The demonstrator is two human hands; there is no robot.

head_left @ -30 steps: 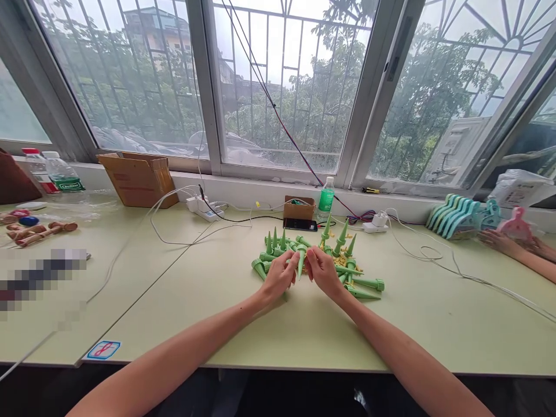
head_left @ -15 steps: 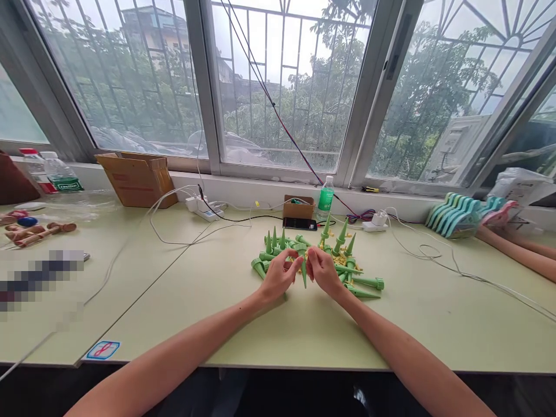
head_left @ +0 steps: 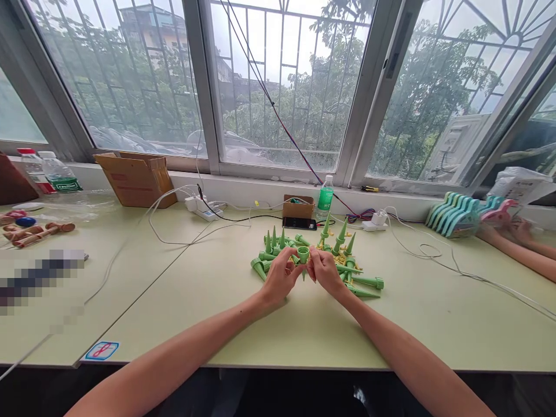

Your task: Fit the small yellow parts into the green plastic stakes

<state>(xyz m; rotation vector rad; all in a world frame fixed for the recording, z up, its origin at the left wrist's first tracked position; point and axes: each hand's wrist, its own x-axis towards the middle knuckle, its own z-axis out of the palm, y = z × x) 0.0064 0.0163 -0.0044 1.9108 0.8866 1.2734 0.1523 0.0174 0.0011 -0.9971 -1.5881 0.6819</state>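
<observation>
While it tapers below, the green spike gapes on top.

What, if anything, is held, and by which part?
The left hand holds a green spike below its open top, point down. Whether the right hand holds anything cannot be told.

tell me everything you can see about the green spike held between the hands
The green spike looks like plastic: a wide, round, open top narrowing to a point. It is roughly upright, mouth up, tip down, in front of the other green spikes. The left hand holds it, hiding part of its middle; the right hand is near its rim, contact unclear.
</observation>
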